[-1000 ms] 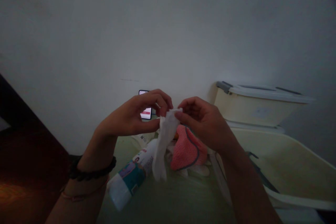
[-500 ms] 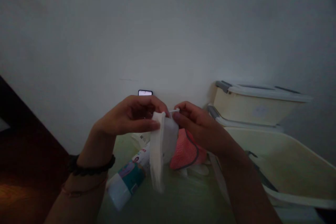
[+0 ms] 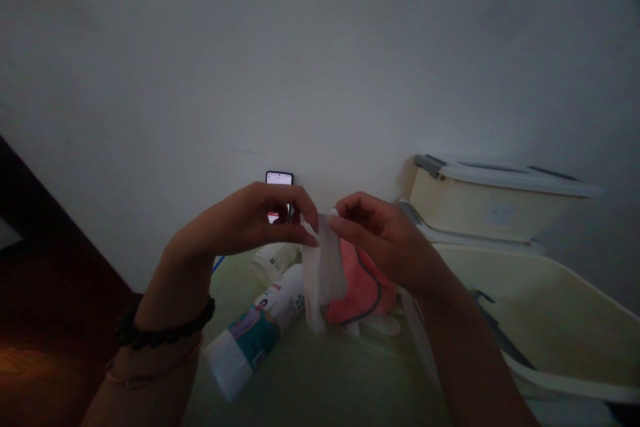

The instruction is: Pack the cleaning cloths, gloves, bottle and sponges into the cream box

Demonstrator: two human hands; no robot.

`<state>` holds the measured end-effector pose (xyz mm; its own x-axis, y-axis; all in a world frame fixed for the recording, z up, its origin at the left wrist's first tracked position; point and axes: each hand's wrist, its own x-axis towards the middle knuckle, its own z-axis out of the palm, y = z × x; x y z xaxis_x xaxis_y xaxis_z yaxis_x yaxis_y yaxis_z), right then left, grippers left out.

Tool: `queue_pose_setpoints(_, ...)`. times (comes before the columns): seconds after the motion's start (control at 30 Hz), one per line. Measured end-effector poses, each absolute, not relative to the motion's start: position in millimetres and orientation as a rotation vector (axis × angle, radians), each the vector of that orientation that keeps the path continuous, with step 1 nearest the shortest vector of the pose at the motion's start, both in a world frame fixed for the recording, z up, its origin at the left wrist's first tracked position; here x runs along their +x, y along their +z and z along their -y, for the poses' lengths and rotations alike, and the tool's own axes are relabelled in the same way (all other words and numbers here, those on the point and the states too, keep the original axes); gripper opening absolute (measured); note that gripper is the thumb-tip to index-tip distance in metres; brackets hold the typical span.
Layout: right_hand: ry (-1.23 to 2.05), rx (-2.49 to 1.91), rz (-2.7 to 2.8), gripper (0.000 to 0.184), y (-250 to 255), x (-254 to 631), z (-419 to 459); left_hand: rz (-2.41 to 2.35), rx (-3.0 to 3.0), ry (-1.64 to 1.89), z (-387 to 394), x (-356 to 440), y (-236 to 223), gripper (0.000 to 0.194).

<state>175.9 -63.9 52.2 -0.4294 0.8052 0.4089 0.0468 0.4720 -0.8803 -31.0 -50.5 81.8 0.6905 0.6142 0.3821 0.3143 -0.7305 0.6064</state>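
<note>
Both of my hands hold a small white cloth [image 3: 320, 273] up in front of me, pinching its top edge so that it hangs down. My left hand [image 3: 250, 220] grips the left corner with thumb and fingers closed. My right hand [image 3: 380, 233] pinches the right corner. A dark bead bracelet [image 3: 165, 328] is on my left wrist. Below the cloth a white and teal bottle [image 3: 255, 333] lies on its side on a pale green surface [image 3: 320, 387]. A pink cloth with dark trim [image 3: 360, 290] lies just behind the white one.
A phone [image 3: 279, 179] with a lit screen leans on the white wall behind my hands. Cream plastic storage boxes with grey-clipped lids [image 3: 495, 200] stand at the right, one open tub [image 3: 550, 327] nearer. A second white bottle [image 3: 273, 259] lies behind. Dark wood floor [image 3: 45, 320] at left.
The white cloth has been drawn narrower between my fingertips and hangs shorter. My hands stay close together, the left one shifted slightly right.
</note>
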Motion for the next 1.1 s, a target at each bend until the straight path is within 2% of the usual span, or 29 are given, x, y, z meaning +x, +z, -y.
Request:
queue_pose_setpoints(0.27, 0.972, -0.738, 1.894, 0.012, 55, 174, 68, -0.901, 2.696, 0.914, 59, -18, 88, 0.010)
queue_pose_setpoints(0.47, 0.603, -0.850, 1.980, 0.007, 60, 178, 70, -0.857, 2.677, 0.870, 55, -21, 86, 0.010)
queue_pose_setpoints(0.63, 0.490, -0.857, 1.995, 0.008, 63, 183, 70, -0.800, 2.675, 0.821, 54, -25, 85, 0.012)
queue_pose_setpoints(1.1, 0.625, -0.850, 2.005, 0.006, 63, 183, 73, -0.857, 2.651, 0.971, 52, -16, 82, 0.011)
